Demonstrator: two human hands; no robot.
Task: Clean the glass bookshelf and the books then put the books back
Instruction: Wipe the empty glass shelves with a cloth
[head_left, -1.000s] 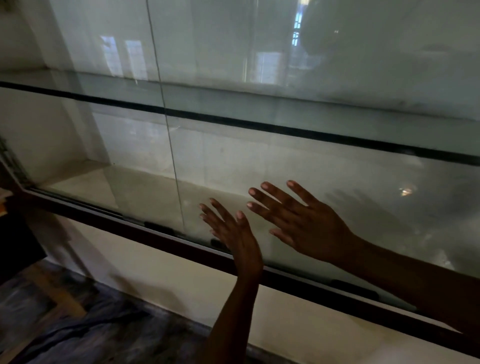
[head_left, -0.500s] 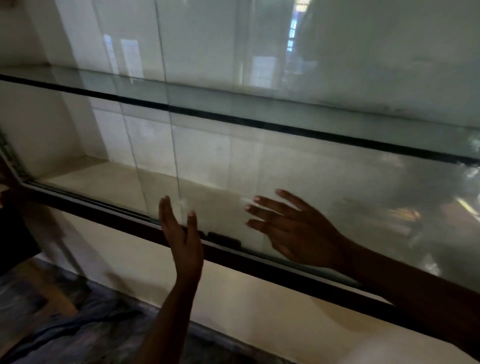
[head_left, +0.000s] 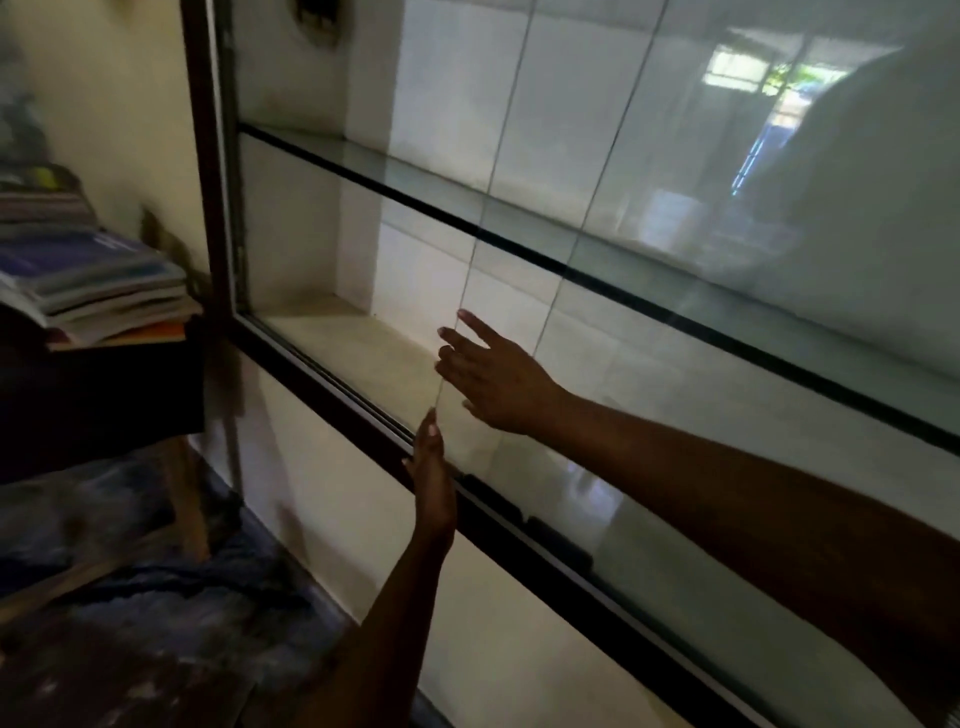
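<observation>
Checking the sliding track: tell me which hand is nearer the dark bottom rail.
Left. The left hand sits right at the bottom rail; the right hand is higher, fingers spread on the glass pane.

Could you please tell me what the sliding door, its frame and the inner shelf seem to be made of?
The sliding door looks like clear, glossy glass: it carries a window reflection and is see-through. The frame is dark brown and smooth, perhaps coated metal or wood; I cannot tell which. The inner shelf seems glass, see-through with a dark edge.
</observation>
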